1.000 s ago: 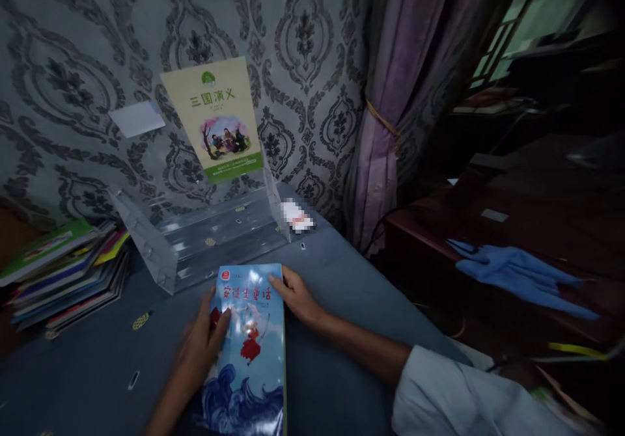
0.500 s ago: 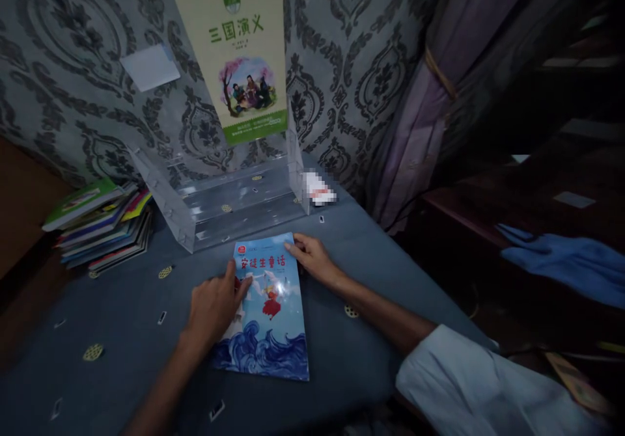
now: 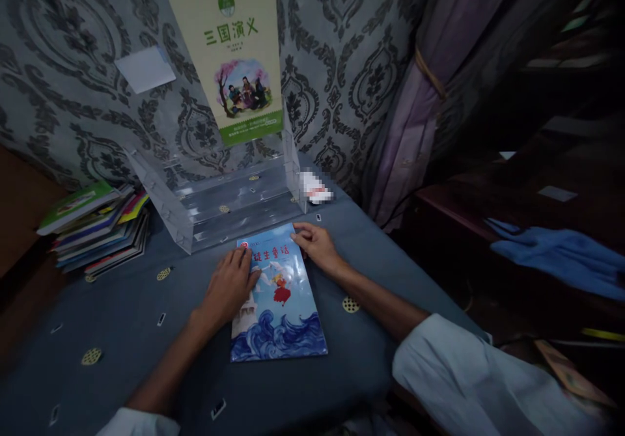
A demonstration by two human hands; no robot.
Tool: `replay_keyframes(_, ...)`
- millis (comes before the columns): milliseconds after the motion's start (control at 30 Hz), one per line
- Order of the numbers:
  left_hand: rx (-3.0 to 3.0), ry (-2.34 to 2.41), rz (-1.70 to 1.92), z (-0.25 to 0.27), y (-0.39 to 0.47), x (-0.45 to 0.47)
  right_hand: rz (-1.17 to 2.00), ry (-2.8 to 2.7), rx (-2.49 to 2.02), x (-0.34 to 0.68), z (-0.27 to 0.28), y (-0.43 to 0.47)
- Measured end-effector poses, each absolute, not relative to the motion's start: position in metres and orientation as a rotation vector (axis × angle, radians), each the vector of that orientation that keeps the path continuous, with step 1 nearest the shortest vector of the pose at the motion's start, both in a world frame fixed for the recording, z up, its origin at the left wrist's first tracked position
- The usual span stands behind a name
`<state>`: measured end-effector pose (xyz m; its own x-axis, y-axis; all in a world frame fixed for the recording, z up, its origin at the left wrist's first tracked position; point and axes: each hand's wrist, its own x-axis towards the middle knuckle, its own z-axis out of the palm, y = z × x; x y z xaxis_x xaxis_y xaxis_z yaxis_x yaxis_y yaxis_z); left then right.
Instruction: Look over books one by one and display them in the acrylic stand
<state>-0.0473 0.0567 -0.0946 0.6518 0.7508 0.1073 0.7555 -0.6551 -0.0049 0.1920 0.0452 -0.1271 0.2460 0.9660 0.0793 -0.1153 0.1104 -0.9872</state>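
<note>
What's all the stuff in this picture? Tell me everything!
Cloth-covered table: 1, blue-grey, foreground
Glossy paper book: 1, blue, atop table
Clear plastic rack: 1, colourless, behind book
Tall printed cover: 1, cream and green, at rack's back
Stacked thin books: several, mixed colours, table's left
Patterned wall: 1, grey, background
Flat rectangular card: 1, white, against wall
Small pixelated thing: 1, white and red, beside rack
Tied fabric curtain: 1, purple, right of centre
Crumpled cloth: 1, blue, far right
Other things far right: too dark to list
Fabric sleeves: 2, pale blue, bottom
Left hand: 1, bare, on book's left side
Right hand: 1, bare, at book's upper right corner
</note>
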Motion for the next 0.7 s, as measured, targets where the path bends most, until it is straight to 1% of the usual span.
replay_keyframes(133,-2.808,-1.21,-0.141,-0.088,0.061,-0.037,0.907,-0.95,-1.206,0.2,-0.135,0.051)
replay_keyframes(367,-2.896,-1.173,-0.426,-0.117,0.081,-0.043,0.748,-1.102,-1.306,0.205,-0.139,0.048)
replay_keyframes(600,-2.829,-1.212,-0.281,-0.104,0.076,-0.041,0.682,-1.226,-1.361,0.205,-0.14,0.056)
replay_keyframes(700,-2.78,-1.245,-0.289,-0.102,0.073,-0.04,0.572,-1.341,-1.416,0.206,-0.139,0.056)
